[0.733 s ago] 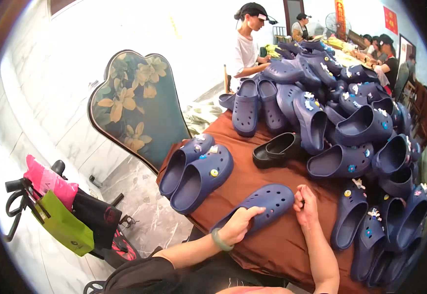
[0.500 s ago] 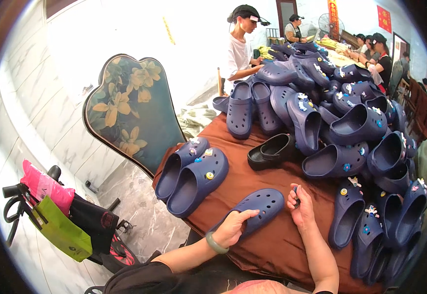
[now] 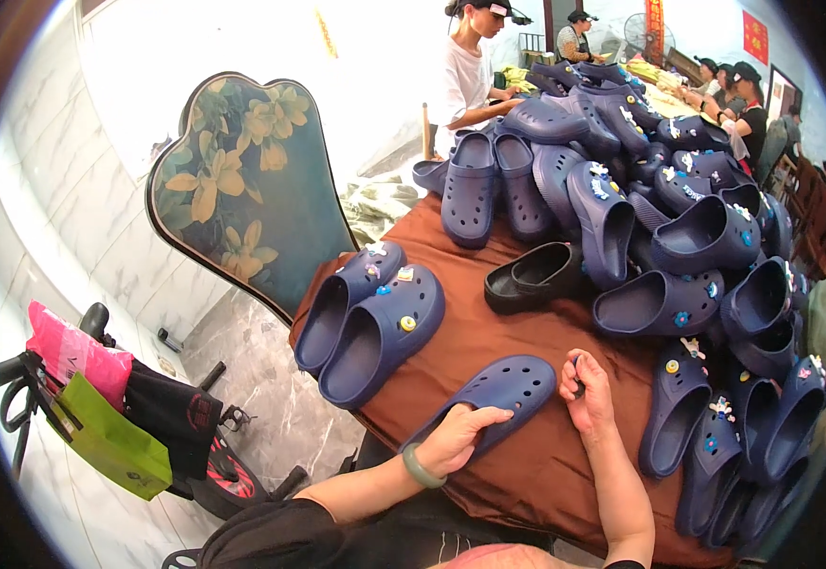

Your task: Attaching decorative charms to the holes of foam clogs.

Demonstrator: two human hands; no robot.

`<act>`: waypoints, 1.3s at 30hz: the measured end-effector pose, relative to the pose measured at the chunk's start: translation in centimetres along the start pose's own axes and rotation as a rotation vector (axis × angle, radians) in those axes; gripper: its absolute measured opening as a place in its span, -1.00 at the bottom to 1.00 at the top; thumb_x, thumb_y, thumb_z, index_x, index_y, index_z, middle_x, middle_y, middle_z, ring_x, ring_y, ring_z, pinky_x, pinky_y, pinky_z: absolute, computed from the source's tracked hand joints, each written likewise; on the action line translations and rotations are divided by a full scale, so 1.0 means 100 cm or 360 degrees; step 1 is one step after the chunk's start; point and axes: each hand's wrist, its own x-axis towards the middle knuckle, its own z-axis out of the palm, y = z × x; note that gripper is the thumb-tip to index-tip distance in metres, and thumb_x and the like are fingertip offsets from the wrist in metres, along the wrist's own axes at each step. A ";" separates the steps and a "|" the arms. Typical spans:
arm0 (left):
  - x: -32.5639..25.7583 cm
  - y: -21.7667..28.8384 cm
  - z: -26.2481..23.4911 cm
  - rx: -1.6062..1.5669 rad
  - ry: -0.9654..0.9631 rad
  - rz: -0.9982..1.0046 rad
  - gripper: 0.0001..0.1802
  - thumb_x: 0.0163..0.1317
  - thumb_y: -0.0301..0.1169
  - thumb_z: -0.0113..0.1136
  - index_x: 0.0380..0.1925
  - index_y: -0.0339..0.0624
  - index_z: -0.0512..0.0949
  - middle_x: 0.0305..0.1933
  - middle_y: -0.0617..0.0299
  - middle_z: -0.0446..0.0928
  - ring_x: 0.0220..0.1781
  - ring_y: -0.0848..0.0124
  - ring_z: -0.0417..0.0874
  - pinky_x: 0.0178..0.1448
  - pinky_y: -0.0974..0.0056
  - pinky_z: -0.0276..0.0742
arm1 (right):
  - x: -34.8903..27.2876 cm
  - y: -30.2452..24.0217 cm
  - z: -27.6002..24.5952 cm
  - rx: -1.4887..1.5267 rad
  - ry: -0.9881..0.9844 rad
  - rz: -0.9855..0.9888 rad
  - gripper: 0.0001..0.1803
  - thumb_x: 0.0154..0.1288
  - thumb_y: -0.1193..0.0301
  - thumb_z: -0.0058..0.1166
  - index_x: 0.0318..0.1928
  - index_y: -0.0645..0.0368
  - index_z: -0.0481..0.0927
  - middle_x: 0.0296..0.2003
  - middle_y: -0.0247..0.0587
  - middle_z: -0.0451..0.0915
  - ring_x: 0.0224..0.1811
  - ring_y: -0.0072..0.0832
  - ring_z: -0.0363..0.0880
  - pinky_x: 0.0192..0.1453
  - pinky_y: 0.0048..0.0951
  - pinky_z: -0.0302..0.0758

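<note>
Blue clog (image 3: pixel 494 398) unmoved, left hand (image 3: pixel 456 438) still gripping heel; right hand (image 3: pixel 586 391) still pinching small piece.

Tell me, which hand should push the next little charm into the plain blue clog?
Probably the right hand. It sits beside the toe of the plain dark-blue foam clog with holes and seems to pinch something small. The left hand is busy gripping the clog's heel end.

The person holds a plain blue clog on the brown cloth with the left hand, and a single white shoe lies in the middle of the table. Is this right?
Not quite. In the head view the single shoe is black, not white. The left hand does hold the plain blue clog on the brown cloth.
</note>
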 end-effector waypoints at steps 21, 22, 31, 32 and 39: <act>-0.006 0.006 0.009 -0.0040 0.0052 0.0012 -0.60 0.17 -0.57 0.19 0.05 -0.32 0.47 0.02 0.21 0.55 0.07 0.45 0.53 0.24 0.35 0.38 | -0.002 -0.007 0.009 0.0233 0.0140 0.0057 -0.82 0.38 0.36 -0.11 -0.09 0.14 0.45 -0.43 -0.37 0.35 -0.50 -0.59 0.28 -0.46 -0.55 0.27; -0.006 0.006 0.009 -0.0041 0.0051 0.0011 -0.60 0.17 -0.57 0.19 0.05 -0.32 0.47 0.02 0.21 0.55 0.07 0.45 0.53 0.24 0.35 0.38 | -0.003 -0.007 0.009 0.0242 0.0147 0.0046 -0.83 0.35 0.37 -0.09 -0.12 0.15 0.45 -0.45 -0.38 0.33 -0.50 -0.60 0.27 -0.47 -0.56 0.26; -0.006 0.004 0.008 -0.0048 0.0034 0.0020 -0.60 0.17 -0.57 0.19 0.05 -0.33 0.47 0.02 0.20 0.55 0.06 0.45 0.54 0.23 0.35 0.39 | -0.003 -0.008 0.010 0.0293 0.0168 -0.0007 -0.84 0.21 0.45 -0.04 -0.20 0.22 0.47 -0.46 -0.34 0.30 -0.50 -0.60 0.23 -0.46 -0.57 0.23; -0.006 0.005 0.007 -0.0023 0.0043 0.0022 -0.60 0.17 -0.57 0.19 0.05 -0.33 0.47 0.03 0.20 0.55 0.06 0.45 0.54 0.23 0.35 0.39 | -0.002 -0.007 0.010 0.0299 0.0188 0.0001 -0.84 0.20 0.46 -0.04 -0.21 0.23 0.47 -0.46 -0.34 0.30 -0.50 -0.60 0.23 -0.46 -0.57 0.23; -0.005 0.004 0.008 -0.0003 0.0045 0.0022 -0.61 0.18 -0.57 0.18 0.05 -0.34 0.47 0.02 0.19 0.56 0.06 0.45 0.55 0.22 0.36 0.40 | -0.001 -0.007 0.005 0.0324 0.0158 0.0049 -0.82 0.23 0.46 -0.08 -0.17 0.24 0.47 -0.45 -0.34 0.32 -0.49 -0.60 0.23 -0.43 -0.56 0.24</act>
